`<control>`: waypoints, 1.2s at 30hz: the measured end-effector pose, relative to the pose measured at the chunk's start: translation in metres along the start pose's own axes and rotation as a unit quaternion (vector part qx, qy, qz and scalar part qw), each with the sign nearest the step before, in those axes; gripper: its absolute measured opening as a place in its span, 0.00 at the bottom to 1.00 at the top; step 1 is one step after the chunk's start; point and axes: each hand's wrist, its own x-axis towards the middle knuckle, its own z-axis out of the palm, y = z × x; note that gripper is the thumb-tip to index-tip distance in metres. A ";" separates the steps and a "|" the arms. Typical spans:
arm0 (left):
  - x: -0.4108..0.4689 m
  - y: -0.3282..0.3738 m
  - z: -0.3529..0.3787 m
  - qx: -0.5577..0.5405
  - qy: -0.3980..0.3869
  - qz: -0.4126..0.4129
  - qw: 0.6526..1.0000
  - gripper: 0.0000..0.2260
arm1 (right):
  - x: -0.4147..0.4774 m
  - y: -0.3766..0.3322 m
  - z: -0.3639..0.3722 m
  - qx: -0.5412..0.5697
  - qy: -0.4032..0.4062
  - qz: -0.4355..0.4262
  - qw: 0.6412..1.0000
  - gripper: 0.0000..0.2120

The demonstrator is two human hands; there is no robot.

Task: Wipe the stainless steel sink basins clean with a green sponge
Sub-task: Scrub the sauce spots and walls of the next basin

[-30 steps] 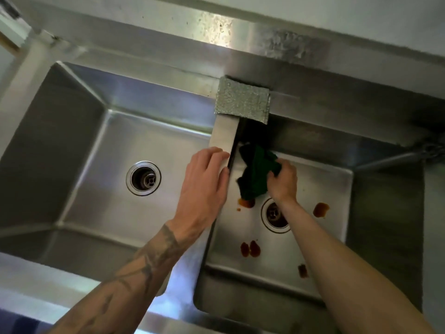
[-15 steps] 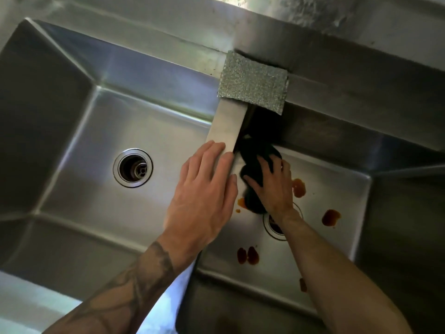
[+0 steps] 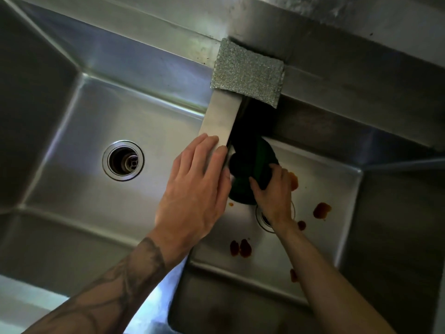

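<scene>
Both hands are working at the middle of the double sink. The left hand [image 3: 195, 186] is lying flat, fingers straight and relaxed, on the divider [image 3: 221, 116] between the basins. The right hand [image 3: 274, 196] is curling fingers and thumb round the green sponge [image 3: 252, 165], holding it down on the floor of the right basin [image 3: 337, 189], close against the divider's wall.

At the left, the left basin [image 3: 72, 141] is lying open, its floor bare around the round drain [image 3: 123, 160], with walls rising at the left, far and near edges. The divider is running as a narrow strip towards the back ledge [image 3: 168, 22], where a silver scouring pad [image 3: 248, 73] is sitting, overhanging the right basin's back corner. The sponge is sitting in shadow just below that pad. The right wrist is covering most of the right drain [image 3: 262, 221]. Brown stains [image 3: 322, 209] are dotting the floor beside and nearer than the hand, with bare steel stretching on to the right wall.
</scene>
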 end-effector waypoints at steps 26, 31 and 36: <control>-0.002 -0.001 0.002 0.003 -0.008 0.000 1.000 0.17 | 0.045 -0.006 0.050 -0.178 0.134 -0.093 0.970 0.22; -0.001 -0.002 0.001 0.004 -0.008 0.003 1.000 0.17 | 0.038 0.006 0.034 -0.117 0.154 0.018 0.981 0.28; 0.000 -0.002 0.003 -0.001 0.000 0.003 1.000 0.16 | 0.030 -0.034 0.063 -0.153 0.099 -0.098 0.978 0.33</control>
